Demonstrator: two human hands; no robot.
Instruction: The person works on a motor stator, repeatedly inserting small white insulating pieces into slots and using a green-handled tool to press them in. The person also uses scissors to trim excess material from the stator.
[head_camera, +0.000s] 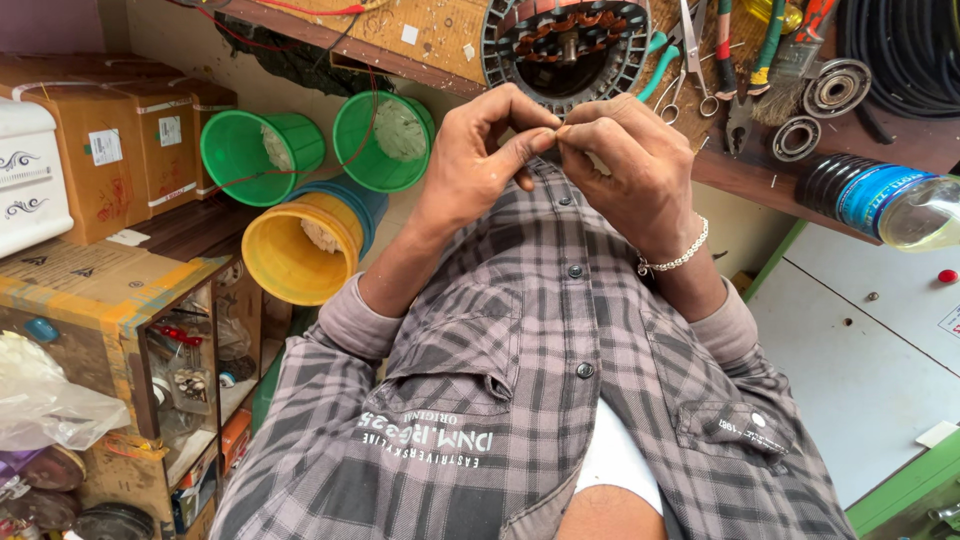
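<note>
Both hands meet at chest height, fingertips pinched together on something too small to identify, just below a motor stator (568, 45) with copper windings on the workbench (420, 35). Left hand (480, 160): thumb and forefinger closed against each other. Right hand (630, 165): fingers curled, tips pressed to the left's; beaded bracelet (678, 258) on its wrist.

Containers: two green buckets (262, 155) holding whitish material, a yellow bucket (295, 250) holding the same. Clear plastic bottle (890, 200) on its side, pale liquid inside. Bearings (835, 90), pliers and brush (790, 55) lie on the bench.
</note>
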